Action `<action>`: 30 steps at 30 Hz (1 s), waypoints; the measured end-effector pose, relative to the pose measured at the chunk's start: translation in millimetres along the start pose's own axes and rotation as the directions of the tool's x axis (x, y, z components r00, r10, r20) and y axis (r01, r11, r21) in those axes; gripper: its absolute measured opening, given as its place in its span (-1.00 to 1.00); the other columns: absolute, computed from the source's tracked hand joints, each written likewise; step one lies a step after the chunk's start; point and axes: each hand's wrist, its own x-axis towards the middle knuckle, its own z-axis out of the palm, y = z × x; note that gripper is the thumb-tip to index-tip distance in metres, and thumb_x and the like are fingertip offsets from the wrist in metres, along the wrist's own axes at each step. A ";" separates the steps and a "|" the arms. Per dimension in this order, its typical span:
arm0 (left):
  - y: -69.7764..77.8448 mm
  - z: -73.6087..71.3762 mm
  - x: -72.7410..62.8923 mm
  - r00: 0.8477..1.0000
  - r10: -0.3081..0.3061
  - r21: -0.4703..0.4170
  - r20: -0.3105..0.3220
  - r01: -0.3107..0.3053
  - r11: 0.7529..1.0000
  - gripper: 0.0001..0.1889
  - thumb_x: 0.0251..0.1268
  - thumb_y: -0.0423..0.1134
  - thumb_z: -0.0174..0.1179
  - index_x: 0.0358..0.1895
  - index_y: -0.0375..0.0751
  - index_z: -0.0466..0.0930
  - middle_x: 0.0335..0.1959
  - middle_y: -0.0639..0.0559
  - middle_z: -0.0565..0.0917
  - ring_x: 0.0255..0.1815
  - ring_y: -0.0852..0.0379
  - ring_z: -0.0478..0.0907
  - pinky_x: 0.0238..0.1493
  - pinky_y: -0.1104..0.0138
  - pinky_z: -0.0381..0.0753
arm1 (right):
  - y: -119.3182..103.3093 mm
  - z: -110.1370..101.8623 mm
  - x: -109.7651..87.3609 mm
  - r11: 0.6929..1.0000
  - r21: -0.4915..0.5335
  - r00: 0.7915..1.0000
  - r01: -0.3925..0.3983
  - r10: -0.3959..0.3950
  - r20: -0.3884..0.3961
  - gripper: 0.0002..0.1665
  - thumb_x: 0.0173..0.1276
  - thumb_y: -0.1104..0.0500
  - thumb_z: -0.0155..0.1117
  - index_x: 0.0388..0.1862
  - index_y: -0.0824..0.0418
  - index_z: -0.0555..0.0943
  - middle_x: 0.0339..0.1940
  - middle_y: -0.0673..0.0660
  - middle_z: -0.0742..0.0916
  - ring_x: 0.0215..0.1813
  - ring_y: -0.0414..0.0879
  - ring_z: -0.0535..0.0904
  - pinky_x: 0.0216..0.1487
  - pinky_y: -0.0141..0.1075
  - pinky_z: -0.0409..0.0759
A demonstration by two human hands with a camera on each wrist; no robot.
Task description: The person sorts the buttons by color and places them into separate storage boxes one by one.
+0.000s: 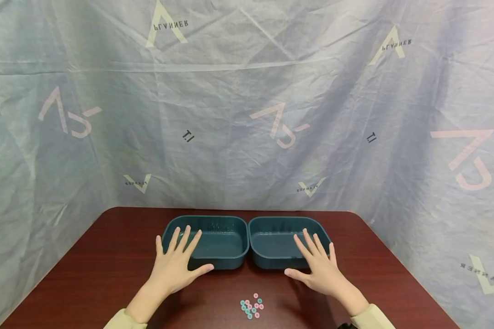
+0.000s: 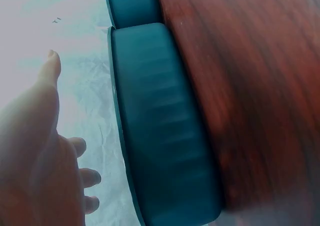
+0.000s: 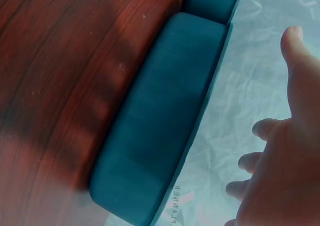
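Observation:
Fingers spread wide, my left hand hovers in front of and partly over the left teal bin. On the other side my right hand is held the same way by the right teal bin, its fingers also straight. Neither hand holds anything. Between and nearer than the hands, a small cluster of pink and teal buttons lies on the table. Both wrist views show the hands raised above the bins' rims, apart from the outer walls.
The two bins stand side by side, close together, near the back of the dark red wooden table. A grey-blue printed cloth hangs behind the table and along its sides. A small black object shows beside the right sleeve.

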 end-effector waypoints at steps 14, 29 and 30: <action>-9.6 -6.9 9.0 0.957 -0.067 -0.131 -0.281 0.031 0.991 -0.44 0.25 0.00 0.19 0.25 -0.20 0.42 0.28 -0.25 0.41 0.31 -0.28 0.28 0.24 -0.34 0.00 | -4.8 0.9 4.6 0.999 0.022 0.968 0.042 -0.035 -0.247 -0.25 0.25 -0.24 0.20 0.33 0.09 0.41 0.37 0.24 0.36 0.34 0.23 0.28 0.18 0.26 -0.01; -45.2 6.4 19.4 0.943 -0.288 -0.556 -0.169 0.151 0.817 -0.66 0.40 -0.27 0.02 0.18 -0.30 0.44 0.18 -0.31 0.43 -0.19 -0.15 0.52 -0.25 0.12 0.48 | -15.3 9.7 10.7 0.954 0.161 0.890 0.251 -0.162 -0.427 -0.81 0.23 0.24 0.31 -0.16 0.10 0.68 -0.26 -0.12 0.60 -0.24 -0.28 0.54 -0.28 -0.39 0.54; -47.2 7.6 20.2 0.940 -0.298 -0.567 -0.165 0.157 0.809 -0.65 0.41 -0.27 0.01 0.18 -0.31 0.43 0.19 -0.32 0.40 -0.04 -0.19 0.48 -0.13 0.05 0.48 | -16.6 10.3 10.3 0.952 0.183 0.897 0.247 -0.153 -0.415 -0.81 0.23 0.25 0.31 -0.17 0.07 0.68 -0.29 -0.16 0.60 -0.27 -0.31 0.53 -0.29 -0.39 0.54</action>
